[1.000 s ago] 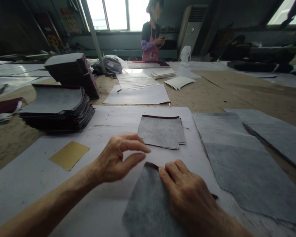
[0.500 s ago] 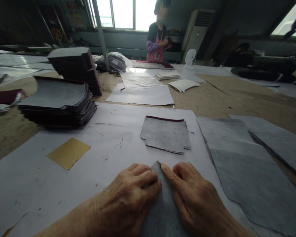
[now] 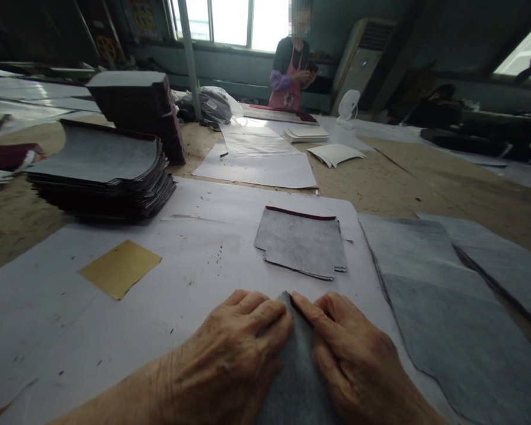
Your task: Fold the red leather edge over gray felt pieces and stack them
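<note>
A grey backed fabric piece (image 3: 298,372) lies on white paper at the bottom middle, its dark edge folded near the far tip. My left hand (image 3: 236,348) is closed at its left side, bent fingertips pressed onto it. On the other side my right hand (image 3: 351,345) has its index finger laid along the dark folded edge, the other fingers curled. Its thumb is mostly hidden. Just beyond both hands rests a small stack of notched grey pieces (image 3: 301,242) with a maroon far edge.
At left stand a curved stack of grey-faced pieces (image 3: 108,159) and a taller stack (image 3: 135,112). A tan card (image 3: 120,268) lies on the white paper (image 3: 203,248). Large grey sheets (image 3: 451,307) lie at right. Across the table, a person in a pink apron (image 3: 287,94) stands near a white fan (image 3: 348,106).
The camera view has shifted slightly. My right index finger has slid a little along the fold, and more of the dark edge shows. Both hands stay on the fabric piece.
</note>
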Action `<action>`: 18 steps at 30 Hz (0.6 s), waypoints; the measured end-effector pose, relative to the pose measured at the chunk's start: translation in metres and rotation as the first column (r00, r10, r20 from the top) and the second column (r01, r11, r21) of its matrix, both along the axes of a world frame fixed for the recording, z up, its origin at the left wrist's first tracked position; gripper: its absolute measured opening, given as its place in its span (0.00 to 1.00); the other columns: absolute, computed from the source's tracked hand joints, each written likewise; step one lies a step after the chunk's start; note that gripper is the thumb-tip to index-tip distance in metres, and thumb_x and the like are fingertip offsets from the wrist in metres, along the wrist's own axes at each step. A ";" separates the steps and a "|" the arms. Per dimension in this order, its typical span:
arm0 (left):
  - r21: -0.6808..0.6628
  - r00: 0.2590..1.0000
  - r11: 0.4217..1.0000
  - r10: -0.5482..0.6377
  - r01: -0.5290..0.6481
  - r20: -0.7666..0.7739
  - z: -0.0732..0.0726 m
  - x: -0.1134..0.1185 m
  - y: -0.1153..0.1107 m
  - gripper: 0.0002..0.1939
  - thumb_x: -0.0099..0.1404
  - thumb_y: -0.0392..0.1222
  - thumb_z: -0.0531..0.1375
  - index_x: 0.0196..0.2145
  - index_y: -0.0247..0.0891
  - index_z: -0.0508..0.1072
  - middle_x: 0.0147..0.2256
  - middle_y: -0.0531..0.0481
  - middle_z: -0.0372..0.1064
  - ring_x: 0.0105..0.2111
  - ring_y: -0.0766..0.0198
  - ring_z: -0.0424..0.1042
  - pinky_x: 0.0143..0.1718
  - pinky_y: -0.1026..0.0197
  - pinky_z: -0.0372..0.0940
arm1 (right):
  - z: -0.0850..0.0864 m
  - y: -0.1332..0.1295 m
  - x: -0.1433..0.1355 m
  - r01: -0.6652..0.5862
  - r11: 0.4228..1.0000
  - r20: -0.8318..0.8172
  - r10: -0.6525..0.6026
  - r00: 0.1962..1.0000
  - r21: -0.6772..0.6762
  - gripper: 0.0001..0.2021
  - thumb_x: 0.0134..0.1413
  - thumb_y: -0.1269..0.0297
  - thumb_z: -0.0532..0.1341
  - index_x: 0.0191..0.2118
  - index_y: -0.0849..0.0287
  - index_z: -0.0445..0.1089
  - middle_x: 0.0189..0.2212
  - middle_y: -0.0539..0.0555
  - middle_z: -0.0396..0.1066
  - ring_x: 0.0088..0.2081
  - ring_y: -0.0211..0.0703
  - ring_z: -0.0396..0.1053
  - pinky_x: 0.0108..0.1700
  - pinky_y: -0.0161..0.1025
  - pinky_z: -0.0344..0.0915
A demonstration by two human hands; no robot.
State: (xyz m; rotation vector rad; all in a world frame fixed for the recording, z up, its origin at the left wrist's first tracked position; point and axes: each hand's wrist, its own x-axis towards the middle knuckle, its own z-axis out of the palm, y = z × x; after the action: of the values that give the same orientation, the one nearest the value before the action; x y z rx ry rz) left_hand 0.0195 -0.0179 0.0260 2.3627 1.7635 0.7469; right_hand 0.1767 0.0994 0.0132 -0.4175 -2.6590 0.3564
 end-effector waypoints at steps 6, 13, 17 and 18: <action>-0.050 0.998 0.998 0.035 -0.038 -0.061 0.000 0.003 0.001 0.10 0.59 0.34 0.51 0.38 0.31 0.67 0.38 0.42 0.66 0.37 0.56 0.63 0.40 0.50 0.64 | 0.002 -0.001 -0.001 -0.007 1.000 0.012 0.007 1.000 -0.007 0.23 0.51 0.76 0.47 0.53 0.62 0.63 0.30 0.55 0.62 0.31 0.41 0.65 0.29 0.39 0.68; -0.073 0.996 0.997 0.003 -0.010 -0.094 0.000 0.004 0.001 0.13 0.57 0.35 0.53 0.41 0.29 0.67 0.41 0.42 0.65 0.38 0.56 0.62 0.41 0.51 0.63 | -0.001 -0.001 -0.001 -0.025 0.997 0.066 0.020 0.998 0.069 0.25 0.48 0.77 0.47 0.54 0.64 0.62 0.31 0.57 0.61 0.33 0.44 0.64 0.30 0.42 0.69; -0.142 0.995 0.990 -0.008 -0.007 -0.101 0.002 0.004 0.004 0.18 0.56 0.35 0.53 0.45 0.28 0.66 0.41 0.42 0.65 0.39 0.55 0.62 0.43 0.50 0.62 | -0.001 0.000 -0.001 -0.033 0.997 0.095 0.026 0.995 0.069 0.26 0.47 0.77 0.46 0.54 0.65 0.61 0.31 0.58 0.61 0.33 0.44 0.64 0.30 0.42 0.69; -0.149 0.995 0.989 -0.009 -0.006 -0.101 0.002 0.004 0.004 0.18 0.56 0.35 0.53 0.45 0.28 0.66 0.41 0.42 0.65 0.39 0.55 0.62 0.43 0.50 0.62 | 0.000 0.000 -0.001 -0.030 0.997 0.103 0.023 0.994 0.066 0.26 0.47 0.77 0.46 0.54 0.64 0.61 0.31 0.58 0.61 0.33 0.44 0.64 0.30 0.42 0.69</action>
State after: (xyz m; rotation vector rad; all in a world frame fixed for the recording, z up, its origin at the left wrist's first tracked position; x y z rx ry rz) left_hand 0.0239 -0.0141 0.0283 2.3405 1.7874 0.4830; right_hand 0.1758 0.0997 0.0131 -0.3893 -2.7702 0.2592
